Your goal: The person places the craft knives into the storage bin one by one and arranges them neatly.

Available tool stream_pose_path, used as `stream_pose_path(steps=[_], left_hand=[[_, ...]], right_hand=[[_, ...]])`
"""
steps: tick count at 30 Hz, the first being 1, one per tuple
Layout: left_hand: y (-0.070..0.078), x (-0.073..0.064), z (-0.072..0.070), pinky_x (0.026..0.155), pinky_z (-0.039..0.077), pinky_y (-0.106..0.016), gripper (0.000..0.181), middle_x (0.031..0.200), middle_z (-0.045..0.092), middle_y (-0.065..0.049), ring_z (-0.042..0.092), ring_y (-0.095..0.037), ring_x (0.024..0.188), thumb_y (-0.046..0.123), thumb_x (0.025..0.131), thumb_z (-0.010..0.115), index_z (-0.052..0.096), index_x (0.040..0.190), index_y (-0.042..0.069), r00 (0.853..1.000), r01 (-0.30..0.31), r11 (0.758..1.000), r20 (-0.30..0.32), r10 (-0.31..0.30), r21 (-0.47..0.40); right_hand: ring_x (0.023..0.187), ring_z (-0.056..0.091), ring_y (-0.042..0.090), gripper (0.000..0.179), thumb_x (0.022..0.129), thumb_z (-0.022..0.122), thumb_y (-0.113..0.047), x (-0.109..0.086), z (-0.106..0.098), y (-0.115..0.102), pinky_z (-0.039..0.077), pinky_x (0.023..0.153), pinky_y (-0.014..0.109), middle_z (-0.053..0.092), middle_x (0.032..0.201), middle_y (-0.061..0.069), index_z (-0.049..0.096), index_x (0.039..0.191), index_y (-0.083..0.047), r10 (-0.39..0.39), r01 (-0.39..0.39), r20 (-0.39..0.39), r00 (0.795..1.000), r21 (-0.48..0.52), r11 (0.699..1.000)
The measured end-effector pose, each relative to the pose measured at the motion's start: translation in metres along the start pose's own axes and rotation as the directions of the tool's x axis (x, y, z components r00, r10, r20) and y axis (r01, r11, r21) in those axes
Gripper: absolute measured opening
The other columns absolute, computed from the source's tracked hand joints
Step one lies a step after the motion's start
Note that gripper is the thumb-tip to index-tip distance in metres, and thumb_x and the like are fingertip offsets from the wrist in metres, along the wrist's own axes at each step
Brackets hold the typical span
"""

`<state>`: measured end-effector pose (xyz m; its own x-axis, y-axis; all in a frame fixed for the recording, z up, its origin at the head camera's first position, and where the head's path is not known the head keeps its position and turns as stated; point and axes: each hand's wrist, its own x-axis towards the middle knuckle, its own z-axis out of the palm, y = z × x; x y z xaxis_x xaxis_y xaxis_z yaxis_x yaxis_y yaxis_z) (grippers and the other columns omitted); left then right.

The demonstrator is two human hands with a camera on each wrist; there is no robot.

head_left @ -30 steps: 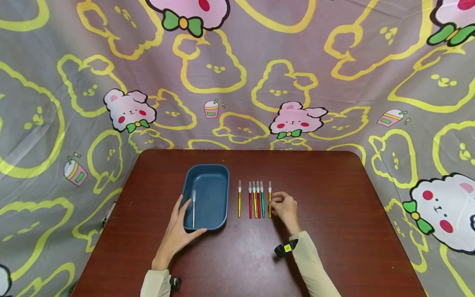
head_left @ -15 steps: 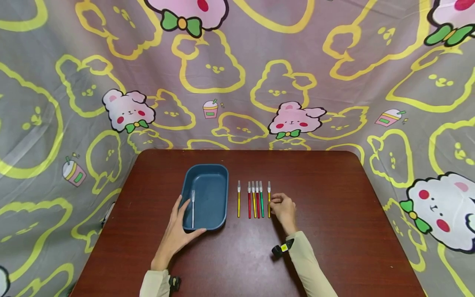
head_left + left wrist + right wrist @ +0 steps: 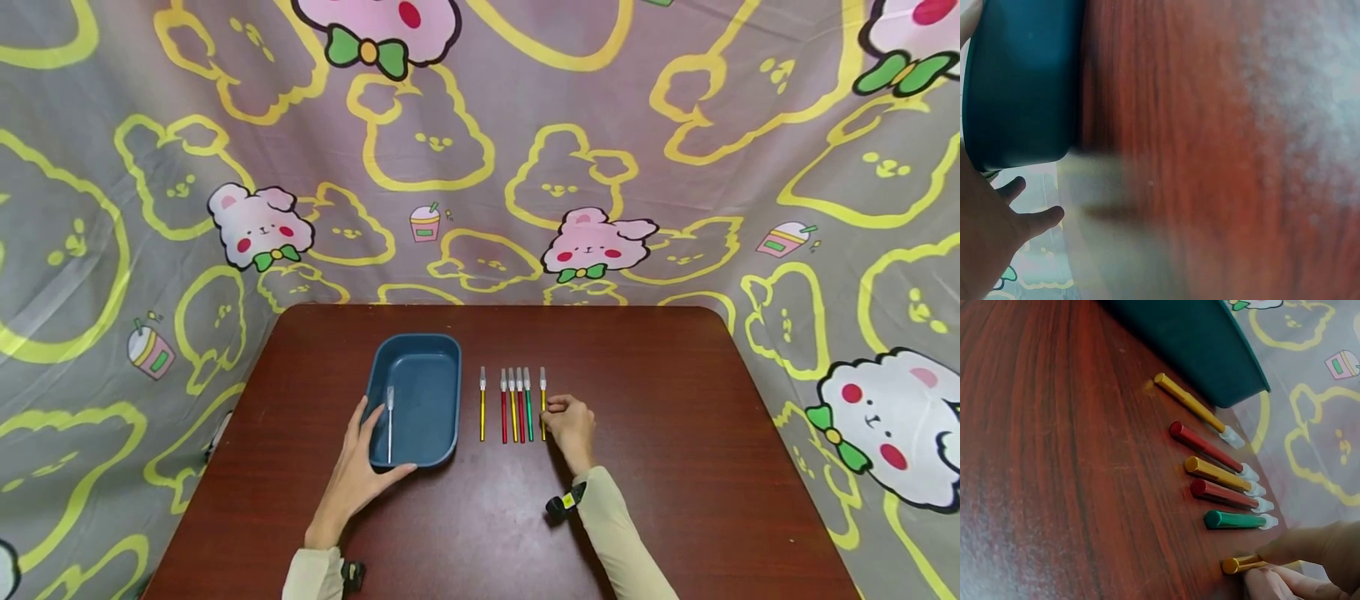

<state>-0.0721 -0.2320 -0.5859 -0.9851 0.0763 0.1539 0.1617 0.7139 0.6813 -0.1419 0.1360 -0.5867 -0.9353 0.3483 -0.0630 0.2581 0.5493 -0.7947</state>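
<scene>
My right hand [image 3: 572, 427] pinches the handle of a gold craft knife [image 3: 1242, 564] with a clear cap, rightmost in a row on the table. To its left lie a green craft knife [image 3: 530, 417], two red ones and a gold one, close together. Another gold craft knife [image 3: 482, 417] lies apart, nearer the blue tray [image 3: 435, 408]. Inside that tray, along its left side, rests a silver craft knife [image 3: 390, 429]. My left hand [image 3: 352, 467] rests at the tray's near left corner, thumb at the near rim and straight, spread fingers along the left side.
The brown wooden table [image 3: 660, 367] has rounded far corners. A patterned cloth [image 3: 480, 150] hangs behind it and on both sides. Each wrist carries a small black camera [image 3: 557, 507].
My right hand has moved slightly nearer to me and left, its fingertips closing on the gold craft knife. The left hand and tray stay in place.
</scene>
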Motion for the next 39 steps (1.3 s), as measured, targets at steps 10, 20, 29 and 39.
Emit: stream_pose_path(steps=[10,20,29,39], left_hand=[[0.0,-0.001,0.0,0.105,0.039,-0.078,0.113,0.175,0.01,-0.015,0.025,-0.049,0.153,0.05,0.076,0.094,0.033,0.165,0.016,1.0,0.02,1.0,0.012,-0.02,-0.004],[0.0,-0.001,0.001,0.103,0.039,-0.079,0.113,0.175,0.012,-0.017,0.025,-0.05,0.153,0.051,0.076,0.094,0.033,0.165,0.019,1.0,0.023,1.0,0.004,-0.023,0.014],[0.001,-0.001,0.001,0.104,0.04,-0.077,0.113,0.176,0.01,-0.014,0.025,-0.049,0.154,0.051,0.076,0.094,0.034,0.165,0.016,1.0,0.013,1.0,0.001,-0.013,0.006],[0.0,-0.001,0.001,0.105,0.039,-0.077,0.113,0.175,0.011,-0.015,0.025,-0.048,0.154,0.049,0.076,0.095,0.033,0.165,0.016,1.0,0.012,1.0,-0.002,-0.012,-0.004]], right_hand=[[0.087,0.075,0.039,0.016,0.077,0.089,-0.004,-0.001,0.002,-0.008,0.055,0.09,0.055,0.078,0.08,0.01,0.08,0.09,0.002,-0.107,0.106,-0.001,0.994,-0.116,0.988],[0.081,0.073,0.041,0.018,0.076,0.091,-0.004,-0.001,0.005,-0.016,0.057,0.083,0.053,0.075,0.074,0.015,0.078,0.085,0.005,-0.134,0.134,0.011,0.991,-0.164,0.977],[0.095,0.072,0.042,0.016,0.078,0.09,-0.008,0.005,-0.003,-0.016,0.053,0.095,0.057,0.078,0.083,0.014,0.08,0.085,0.003,-0.041,0.045,0.054,0.998,-0.088,0.995],[0.067,0.074,0.019,0.014,0.078,0.08,-0.005,0.002,-0.011,-0.037,0.06,0.069,0.037,0.079,0.081,0.009,0.08,0.092,0.0,-0.005,0.0,0.103,0.995,0.042,0.999]])
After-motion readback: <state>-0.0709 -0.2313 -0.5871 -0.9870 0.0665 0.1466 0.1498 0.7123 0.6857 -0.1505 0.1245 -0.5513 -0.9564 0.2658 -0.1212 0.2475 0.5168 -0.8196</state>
